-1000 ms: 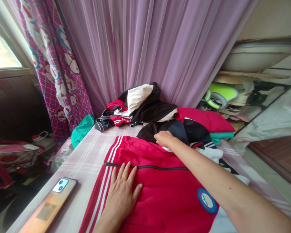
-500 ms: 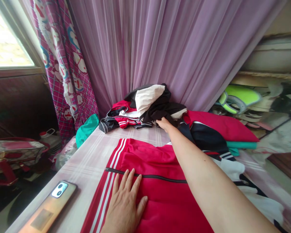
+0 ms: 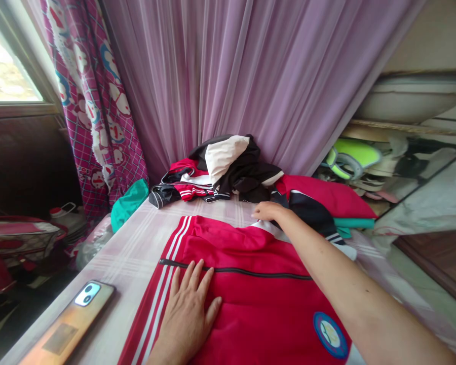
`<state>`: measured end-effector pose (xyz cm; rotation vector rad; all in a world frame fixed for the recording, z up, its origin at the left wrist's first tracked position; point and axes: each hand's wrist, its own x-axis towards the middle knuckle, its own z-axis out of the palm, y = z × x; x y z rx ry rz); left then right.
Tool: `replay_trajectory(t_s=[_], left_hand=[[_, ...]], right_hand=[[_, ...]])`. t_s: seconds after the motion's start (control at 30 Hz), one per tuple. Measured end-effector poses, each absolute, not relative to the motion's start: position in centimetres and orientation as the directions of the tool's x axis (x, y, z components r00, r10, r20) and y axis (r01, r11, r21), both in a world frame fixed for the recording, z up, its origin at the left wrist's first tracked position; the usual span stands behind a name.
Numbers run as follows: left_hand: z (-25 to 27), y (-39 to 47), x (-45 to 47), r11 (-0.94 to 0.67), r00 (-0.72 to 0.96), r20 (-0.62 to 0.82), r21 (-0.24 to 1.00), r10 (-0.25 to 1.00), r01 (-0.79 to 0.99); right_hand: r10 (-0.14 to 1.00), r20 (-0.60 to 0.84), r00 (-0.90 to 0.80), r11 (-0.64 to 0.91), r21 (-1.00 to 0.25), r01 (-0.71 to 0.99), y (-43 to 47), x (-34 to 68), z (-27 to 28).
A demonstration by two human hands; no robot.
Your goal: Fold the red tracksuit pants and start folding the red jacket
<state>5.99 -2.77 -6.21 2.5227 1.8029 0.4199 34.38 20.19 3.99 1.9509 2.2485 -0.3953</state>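
Note:
A red zip-up jacket (image 3: 258, 309) lies on the bed, with white stripes down its left edge, a dark zip across it and a round blue badge. My left hand (image 3: 188, 309) rests flat on the jacket with its fingers spread, just below the zip's left end. My right hand (image 3: 269, 210) is at the jacket's far edge, its fingers closed at a white part of the cloth (image 3: 268, 228). The grip itself is partly hidden. My right forearm covers the jacket's right side.
Behind the jacket is a heap of black, white and red clothes (image 3: 231, 170). Dark clothing (image 3: 311, 210) and a red cushion-like bundle (image 3: 330, 195) lie to the right. A phone (image 3: 70, 319) sits near the bed's left edge. A purple curtain (image 3: 228, 71) hangs behind.
My right hand has drawn back from the dark clothes heap to the jacket's far edge. White cloth right of my forearm is mostly out of sight, and the badge now shows. My left hand stays put.

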Motion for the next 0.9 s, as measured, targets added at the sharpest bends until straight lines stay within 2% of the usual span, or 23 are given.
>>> replay_trajectory(t_s=[0.07, 0.17, 0.23, 0.3, 0.37, 0.5, 0.57, 0.63, 0.7, 0.8, 0.87, 0.9], left_hand=[[-6.2, -2.7, 6.0, -0.332, 0.297, 0.204, 0.169, 0.933, 0.928], [-6.1, -2.6, 6.1, -0.328, 0.293, 0.199, 0.172, 0.935, 0.929], [-6.1, -2.6, 6.2, -0.320, 0.283, 0.209, 0.173, 0.936, 0.931], [-6.1, -2.7, 6.2, -0.316, 0.278, 0.212, 0.175, 0.937, 0.932], [-6.0, -2.7, 6.3, -0.319, 0.282, 0.206, 0.177, 0.937, 0.931], [-5.9, -2.9, 6.2, -0.318, 0.284, 0.193, 0.175, 0.939, 0.932], [-5.9, -2.9, 6.2, -0.319, 0.288, 0.183, 0.175, 0.940, 0.931], [-5.9, -2.9, 6.2, -0.324, 0.293, 0.182, 0.178, 0.939, 0.929], [-5.9, -2.9, 6.2, -0.325, 0.292, 0.186, 0.180, 0.938, 0.928], [-5.7, -2.9, 6.2, -0.318, 0.289, 0.170, 0.185, 0.942, 0.930], [-5.6, -2.9, 6.4, -0.312, 0.286, 0.153, 0.193, 0.946, 0.930], [-5.6, -3.0, 6.4, -0.309, 0.282, 0.150, 0.201, 0.948, 0.930]], right_hand=[[0.909, -0.368, -0.197, 0.162, -0.123, 0.979, 18.4, 35.4, 4.9], [0.814, -0.468, -0.343, 0.261, -0.233, 0.937, 16.4, 36.2, 5.8], [0.807, -0.462, -0.366, 0.308, -0.200, 0.930, 15.7, 36.1, 5.8], [0.880, -0.363, -0.306, 0.299, -0.078, 0.951, 15.6, 35.6, 5.4], [0.953, -0.196, -0.231, 0.238, 0.014, 0.971, 16.0, 34.9, 4.3], [0.986, 0.159, -0.049, 0.037, 0.077, 0.996, 17.3, 33.9, 0.7], [0.975, 0.218, 0.029, -0.045, 0.067, 0.997, 17.7, 33.4, -0.9], [0.971, 0.236, 0.041, -0.054, 0.050, 0.997, 17.5, 32.7, -1.7], [0.950, 0.312, -0.028, 0.023, 0.020, 1.000, 16.6, 32.0, -1.9], [0.883, 0.397, -0.250, 0.286, -0.033, 0.958, 13.7, 31.6, -2.5], [0.868, 0.335, -0.366, 0.403, -0.046, 0.914, 11.2, 32.7, -3.7], [0.889, 0.283, -0.361, 0.388, -0.043, 0.921, 10.0, 33.7, -4.4]])
